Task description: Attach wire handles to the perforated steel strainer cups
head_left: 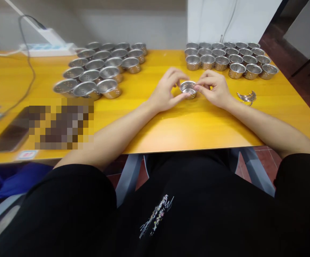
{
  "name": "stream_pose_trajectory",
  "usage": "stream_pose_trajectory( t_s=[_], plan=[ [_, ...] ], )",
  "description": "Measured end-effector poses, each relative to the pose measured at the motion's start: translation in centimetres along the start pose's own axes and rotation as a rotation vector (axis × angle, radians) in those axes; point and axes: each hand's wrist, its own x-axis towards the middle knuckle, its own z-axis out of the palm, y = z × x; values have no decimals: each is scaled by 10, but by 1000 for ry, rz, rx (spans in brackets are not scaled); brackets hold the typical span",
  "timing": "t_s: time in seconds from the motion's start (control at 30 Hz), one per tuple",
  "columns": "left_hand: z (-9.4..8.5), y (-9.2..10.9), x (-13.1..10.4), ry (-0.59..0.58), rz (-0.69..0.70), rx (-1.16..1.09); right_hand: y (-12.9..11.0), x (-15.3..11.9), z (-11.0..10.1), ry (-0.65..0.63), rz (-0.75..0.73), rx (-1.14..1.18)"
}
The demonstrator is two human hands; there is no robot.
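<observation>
A small round metal cup with holes in its wall (188,92) sits in front of me, between my two hands. My left hand (168,89) curls around its left side, the thumb at the front and the fingers toward the back rim. At the cup's right rim, my right hand (212,87) is closed in a pinch; whatever is between its fingertips is too small to make out. To the right of that hand lies a little pile of curved metal wires (247,96).
Several rows of similar metal cups stand at the back left (109,88) and back right (237,70) of the yellow table (155,137). On the left are a dark phone (11,132), a blurred-out item (66,123), a power strip (47,49) and its cables.
</observation>
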Motion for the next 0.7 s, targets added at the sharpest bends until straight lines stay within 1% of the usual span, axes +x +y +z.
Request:
stream_pose_trajectory(
  t_s=[0.07, 0.13, 0.23, 0.3, 0.4, 0.5, 0.6, 0.7],
  plan=[
    [7, -9, 1, 2, -23, -8, 11, 4, -1, 39, 37, 22],
    [17, -21, 3, -22, -64, -42, 22, 6, 0, 59, 86, 92],
    [30, -35, 6, -122, -166, -110, 35, 8, 1, 40, 170, 243],
    [33, -38, 8, -171, -208, -109, 39, 9, 1, 15, 207, 325],
    [32, -37, 11, -181, -184, -227, 39, 9, 0, -3, 253, 416],
    [26, -37, 12, -141, -142, -365, 36, 10, -2, -23, 295, 469],
    [20, -40, 9, -115, -140, -322, 31, 10, -2, -70, 319, 506],
    [16, -38, 5, -128, -127, -255, 26, 10, -1, -112, 354, 538]
  ],
)
